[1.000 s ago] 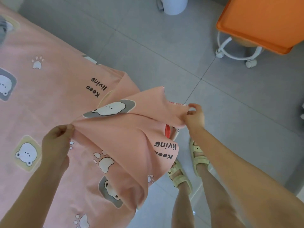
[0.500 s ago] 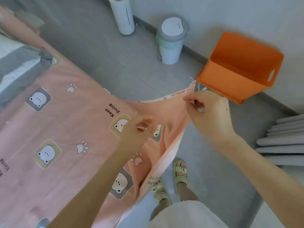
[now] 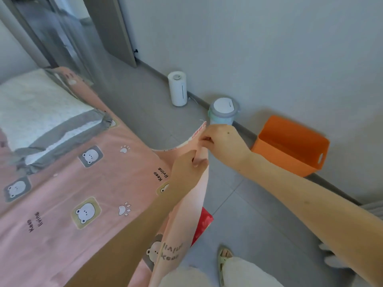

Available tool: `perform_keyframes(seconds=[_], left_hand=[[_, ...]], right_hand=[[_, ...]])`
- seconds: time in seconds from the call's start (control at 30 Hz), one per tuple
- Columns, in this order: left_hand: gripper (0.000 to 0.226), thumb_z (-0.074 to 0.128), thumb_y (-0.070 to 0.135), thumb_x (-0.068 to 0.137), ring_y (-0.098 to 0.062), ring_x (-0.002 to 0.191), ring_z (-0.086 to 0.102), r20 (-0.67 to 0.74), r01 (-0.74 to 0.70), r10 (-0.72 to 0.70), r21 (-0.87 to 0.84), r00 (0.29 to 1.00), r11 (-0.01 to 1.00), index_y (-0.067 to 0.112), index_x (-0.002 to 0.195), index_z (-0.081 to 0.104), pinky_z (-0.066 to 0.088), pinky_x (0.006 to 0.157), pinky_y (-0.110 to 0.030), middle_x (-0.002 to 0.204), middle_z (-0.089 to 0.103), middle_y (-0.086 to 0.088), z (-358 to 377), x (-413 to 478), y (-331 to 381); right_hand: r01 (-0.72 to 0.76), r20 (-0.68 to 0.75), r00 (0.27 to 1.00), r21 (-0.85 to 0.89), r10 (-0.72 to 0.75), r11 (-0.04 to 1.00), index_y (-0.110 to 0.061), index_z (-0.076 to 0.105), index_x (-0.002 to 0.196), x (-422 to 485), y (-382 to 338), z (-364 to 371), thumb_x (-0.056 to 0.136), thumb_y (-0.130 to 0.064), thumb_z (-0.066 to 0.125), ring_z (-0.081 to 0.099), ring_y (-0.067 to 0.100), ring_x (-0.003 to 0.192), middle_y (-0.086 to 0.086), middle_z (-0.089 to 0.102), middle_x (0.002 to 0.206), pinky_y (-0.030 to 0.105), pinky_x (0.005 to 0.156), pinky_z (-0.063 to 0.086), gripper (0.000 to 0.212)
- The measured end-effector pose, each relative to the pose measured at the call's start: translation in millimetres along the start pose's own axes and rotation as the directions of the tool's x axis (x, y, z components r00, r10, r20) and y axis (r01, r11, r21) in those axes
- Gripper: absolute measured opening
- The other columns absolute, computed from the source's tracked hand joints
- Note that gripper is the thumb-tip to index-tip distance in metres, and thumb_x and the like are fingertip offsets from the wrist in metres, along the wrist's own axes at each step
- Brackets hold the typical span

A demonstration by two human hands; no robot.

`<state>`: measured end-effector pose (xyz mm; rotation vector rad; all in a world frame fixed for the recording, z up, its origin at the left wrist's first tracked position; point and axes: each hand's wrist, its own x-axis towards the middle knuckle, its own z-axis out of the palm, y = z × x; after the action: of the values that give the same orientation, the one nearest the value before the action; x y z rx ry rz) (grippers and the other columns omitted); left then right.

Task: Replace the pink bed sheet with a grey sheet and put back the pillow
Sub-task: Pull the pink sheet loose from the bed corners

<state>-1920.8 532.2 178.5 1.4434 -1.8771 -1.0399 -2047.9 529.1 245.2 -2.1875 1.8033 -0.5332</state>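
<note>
Both hands hold the pink sheet [image 3: 83, 179] lifted off the bed. The right hand [image 3: 222, 141] pinches its corner; the left hand [image 3: 187, 168] grips the fold just below.

The widest free room is the grey tiled floor [image 3: 255, 214] at centre right of the frame, open from the draped edge of the pink sheet [image 3: 83, 183] across to the wall [image 3: 269, 48]. Three things along the wall's foot narrow it: a white cylinder [image 3: 177, 89] at upper centre, a lidded bin [image 3: 222, 111] just right of it, and an orange box [image 3: 290, 146] further right. Grey slats [image 3: 373, 208] jut in at the right edge. Down the middle, the sheet's lifted corner hangs like a curtain from the left hand [image 3: 188, 166] and right hand [image 3: 223, 141], barring the way across. A red object [image 3: 204, 221] pokes out beneath it. At upper left a grey-and-white bundle [image 3: 41, 121] takes up the sheet's far end.
</note>
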Motion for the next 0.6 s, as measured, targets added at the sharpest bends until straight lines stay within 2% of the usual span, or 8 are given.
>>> perform_keyframes(seconds=[0.07,0.13,0.17,0.23,0.3,0.4,0.5,0.6], left_hand=[[0.040,0.059,0.014,0.088,-0.016,0.056,0.027,-0.011,0.005,-0.005,0.013,1.000,1.000,0.011,0.060,0.030,0.019,0.053,-0.028,0.054,0.026,0.003,-14,4,0],[0.037,0.059,0.017,0.088,-0.016,0.057,0.028,-0.033,-0.001,0.002,0.010,0.999,1.000,0.007,0.062,0.035,0.020,0.054,-0.026,0.056,0.028,0.001,-28,7,0],[0.036,0.060,0.017,0.088,-0.016,0.057,0.030,-0.056,0.004,-0.003,0.017,0.998,1.000,0.007,0.061,0.038,0.021,0.053,-0.023,0.057,0.030,0.001,-35,7,-3],[0.031,0.062,0.019,0.087,-0.014,0.059,0.038,-0.104,0.050,-0.049,0.008,0.993,0.999,0.007,0.063,0.048,0.026,0.054,-0.018,0.058,0.042,-0.006,-44,7,-11],[0.026,0.062,0.023,0.087,-0.015,0.064,0.047,-0.161,0.102,-0.096,0.028,0.982,0.994,0.005,0.069,0.057,0.032,0.058,-0.018,0.065,0.056,-0.011,-49,7,-23],[0.030,0.060,0.024,0.090,-0.011,0.059,0.047,-0.230,0.219,-0.176,0.174,0.957,0.960,0.021,0.061,0.052,0.030,0.055,-0.012,0.058,0.053,0.005,-51,7,-34],[0.041,0.055,0.031,0.090,-0.016,0.053,0.038,-0.281,0.348,-0.281,0.223,0.918,0.911,0.015,0.056,0.040,0.027,0.050,-0.019,0.050,0.040,0.005,-41,5,-45],[0.037,0.059,0.024,0.091,-0.015,0.045,0.047,-0.342,0.517,-0.450,0.133,0.825,0.846,0.016,0.058,0.043,0.032,0.041,-0.017,0.051,0.045,0.001,-29,-14,-52]], right_hand=[[0.055,-0.043,0.997,-0.097,-0.059,0.994,0.000,0.069,0.083,11,-4,-7,0.087,-0.014,0.050,0.060,0.033,0.082,0.015,0.066,0.088,0.041,0.068,0.045,0.024],[0.096,-0.143,0.981,-0.219,-0.130,0.971,-0.002,0.065,0.064,22,-6,-15,0.075,-0.017,0.050,0.059,0.033,0.064,0.012,0.062,0.074,0.031,0.047,0.039,0.024],[0.107,-0.156,0.976,-0.275,-0.155,0.955,-0.005,0.063,0.057,27,-6,-20,0.072,-0.021,0.048,0.058,0.030,0.059,0.009,0.059,0.069,0.025,0.045,0.035,0.026],[0.142,-0.148,0.967,-0.365,-0.208,0.920,-0.008,0.064,0.054,39,-1,-31,0.070,-0.028,0.041,0.059,0.028,0.063,0.005,0.060,0.070,0.027,0.051,0.038,0.034],[0.195,-0.121,0.954,-0.440,-0.273,0.877,-0.011,0.067,0.056,52,5,-42,0.070,-0.027,0.045,0.064,0.029,0.076,0.005,0.064,0.080,0.036,0.065,0.048,0.030],[0.360,-0.052,0.906,-0.430,-0.421,0.828,-0.014,0.068,0.054,75,15,-51,0.072,-0.029,0.045,0.066,0.031,0.099,0.006,0.068,0.094,0.057,0.091,0.042,0.033],[0.497,-0.080,0.833,-0.328,-0.548,0.803,-0.013,0.067,0.056,99,28,-55,0.075,-0.029,0.044,0.064,0.029,0.107,0.007,0.070,0.098,0.058,0.100,0.029,0.034],[0.512,-0.146,0.849,-0.008,-0.508,0.859,-0.003,0.067,0.066,122,47,-59,0.081,-0.024,0.054,0.058,0.032,0.117,0.014,0.069,0.105,0.055,0.111,0.021,0.028]])
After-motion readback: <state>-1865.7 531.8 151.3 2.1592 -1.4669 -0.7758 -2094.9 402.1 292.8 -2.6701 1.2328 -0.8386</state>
